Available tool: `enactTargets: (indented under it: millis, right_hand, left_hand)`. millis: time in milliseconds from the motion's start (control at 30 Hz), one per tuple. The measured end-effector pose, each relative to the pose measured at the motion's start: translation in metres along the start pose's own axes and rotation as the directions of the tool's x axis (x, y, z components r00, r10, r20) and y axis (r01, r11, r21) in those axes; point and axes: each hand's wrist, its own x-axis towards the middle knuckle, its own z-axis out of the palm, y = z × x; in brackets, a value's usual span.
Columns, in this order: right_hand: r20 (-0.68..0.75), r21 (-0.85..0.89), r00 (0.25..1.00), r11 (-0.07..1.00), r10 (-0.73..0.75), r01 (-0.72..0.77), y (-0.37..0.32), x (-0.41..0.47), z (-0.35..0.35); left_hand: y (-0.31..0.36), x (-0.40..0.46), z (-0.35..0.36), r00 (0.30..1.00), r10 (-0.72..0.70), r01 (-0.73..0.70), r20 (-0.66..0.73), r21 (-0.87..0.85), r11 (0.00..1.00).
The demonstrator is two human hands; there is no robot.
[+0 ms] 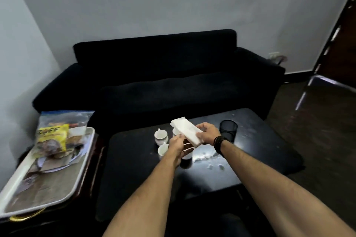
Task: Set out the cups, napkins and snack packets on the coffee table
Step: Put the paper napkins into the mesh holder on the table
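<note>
Gripping a white napkin stack (187, 130), the right hand (208, 133) and left hand (176, 145) hover above cups (161, 136) on the counter (134, 159).

Dim room, motion blur throughout, wide-angle bending at edges, tabletop glare.

Cups (161, 136) and mesh holder (228, 130) crowd mid-table; near edge (173, 183) lies open.

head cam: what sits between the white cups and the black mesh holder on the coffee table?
In the head view, the right hand holding the napkin stack hangs between the cups and the mesh holder; the table under them is hidden.
</note>
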Motion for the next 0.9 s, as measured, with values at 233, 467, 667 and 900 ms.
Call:
enactTargets:
  millis: [233, 467, 667, 900]
  right_hand:
    - [-0.016, 0.004, 0.997, 0.997, 0.080, -0.080, 0.074, 0.012, -0.064]
    - [0.040, -0.044, 0.974, 0.974, 0.225, -0.223, 0.141, 0.022, -0.078]
    - [0.208, -0.143, 0.962, 0.979, 0.175, -0.147, 0.174, 0.017, -0.076]
    - [0.133, -0.493, 0.991, 0.868, 0.007, 0.060, 0.192, 0.021, -0.082]
  left_hand:
    - [-0.043, 0.016, 0.083, 0.997, -0.072, 0.064, 0.039, 0.178, 0.982]
    - [-0.098, 0.045, 0.125, 0.984, -0.108, 0.151, -0.145, 0.329, 0.932]
    - [-0.132, 0.058, 0.140, 0.980, -0.163, 0.192, -0.115, 0.322, 0.927]
    - [-0.145, 0.070, 0.131, 0.965, -0.213, 0.251, -0.150, 0.318, 0.914]
